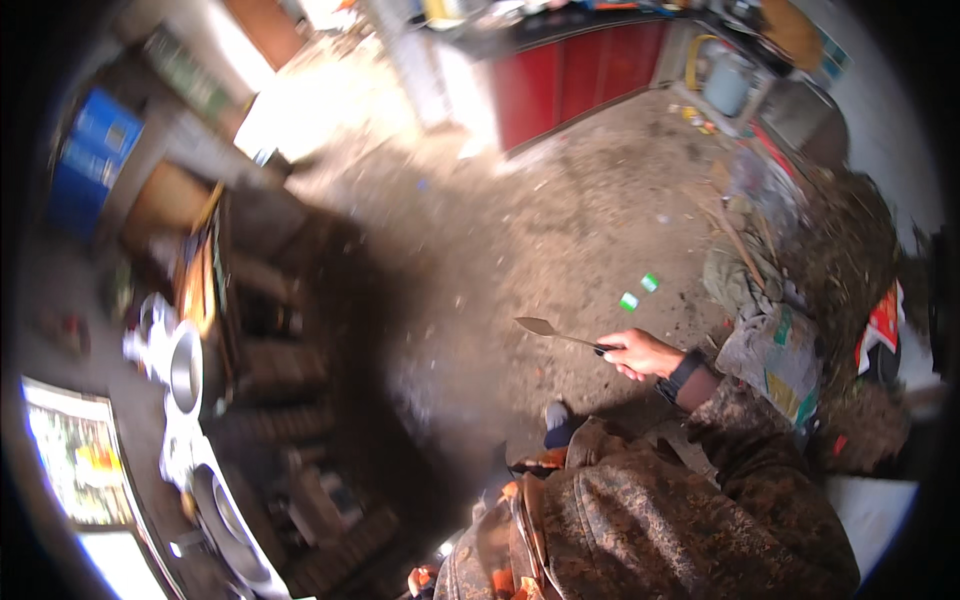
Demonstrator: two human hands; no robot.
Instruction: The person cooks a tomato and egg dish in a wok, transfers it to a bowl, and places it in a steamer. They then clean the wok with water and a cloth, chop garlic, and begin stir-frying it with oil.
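My right hand is closed around the black handle of a metal spatula. Its leaf-shaped blade points left, held above the dirt floor. A dark band circles that wrist, below a camouflage sleeve. At the bottom edge, only a small part of my left hand shows beside the jacket. Whether those fingers hold anything cannot be made out. One shoe shows below the spatula.
Red cabinets carry a dark countertop at the back. On the left, a metal pot stands near a white-edged stove. Two small green-and-white packets lie on the floor. Sacks, a stick and dry plant matter line the right side.
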